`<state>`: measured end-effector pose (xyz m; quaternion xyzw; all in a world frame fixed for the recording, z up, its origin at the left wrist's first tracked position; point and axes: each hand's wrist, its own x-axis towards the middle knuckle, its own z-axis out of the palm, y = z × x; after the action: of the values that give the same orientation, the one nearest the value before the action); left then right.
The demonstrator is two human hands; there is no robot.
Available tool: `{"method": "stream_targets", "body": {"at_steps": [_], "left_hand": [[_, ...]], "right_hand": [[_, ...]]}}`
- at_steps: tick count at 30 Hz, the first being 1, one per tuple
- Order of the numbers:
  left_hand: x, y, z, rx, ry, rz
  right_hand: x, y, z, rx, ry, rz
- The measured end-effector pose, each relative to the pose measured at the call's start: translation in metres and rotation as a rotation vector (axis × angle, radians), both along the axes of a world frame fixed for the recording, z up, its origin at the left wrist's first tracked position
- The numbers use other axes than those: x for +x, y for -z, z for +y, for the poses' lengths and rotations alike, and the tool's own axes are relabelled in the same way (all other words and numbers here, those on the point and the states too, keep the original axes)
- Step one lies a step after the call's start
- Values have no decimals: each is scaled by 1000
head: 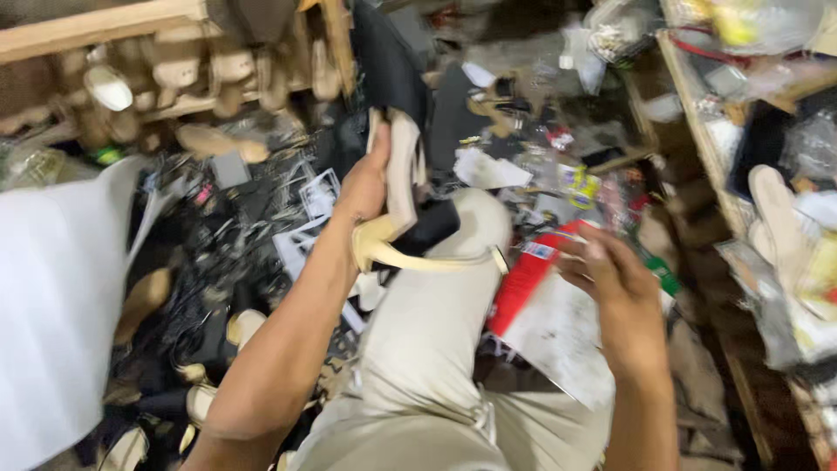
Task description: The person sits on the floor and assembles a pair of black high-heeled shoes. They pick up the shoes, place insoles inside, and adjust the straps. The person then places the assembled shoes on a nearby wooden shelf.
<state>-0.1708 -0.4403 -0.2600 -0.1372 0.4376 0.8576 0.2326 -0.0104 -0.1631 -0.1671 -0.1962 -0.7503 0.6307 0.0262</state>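
Observation:
My left hand (366, 179) grips a cream high-heeled sandal (399, 205) above my knee, its sole upright and a thin strap (436, 262) trailing to the right. My right hand (610, 270) is lower right, fingers curled at the edge of a red and white sheet of card (545, 305) that rests by my thigh. Whether the fingers pinch the card is blurred. My beige trousers (427, 349) fill the lower middle of the view.
A wooden rack with several pale shoe lasts (174, 74) hangs at upper left. A white sheet (52, 296) is at the left. Wooden shelves (697, 131) with bags and soles line the right. Shoe parts and scraps litter the floor (218, 253).

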Motion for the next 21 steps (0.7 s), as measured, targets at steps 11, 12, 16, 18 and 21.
{"method": "stream_targets", "body": {"at_steps": [11, 12, 16, 18, 21], "left_hand": [[61, 40, -99, 1239, 140, 244], [53, 61, -109, 1143, 162, 309], [36, 145, -157, -217, -414, -284], [48, 178, -180, -164, -442, -291], [64, 211, -208, -524, -414, -561]], "right_hand": [[-10, 42, -23, 1, 8, -198], [-7, 44, -19, 18, 16, -171], [15, 50, 1, 62, 73, -145], [29, 57, 10, 63, 140, -153], [52, 70, 27, 17, 234, -161]]}}
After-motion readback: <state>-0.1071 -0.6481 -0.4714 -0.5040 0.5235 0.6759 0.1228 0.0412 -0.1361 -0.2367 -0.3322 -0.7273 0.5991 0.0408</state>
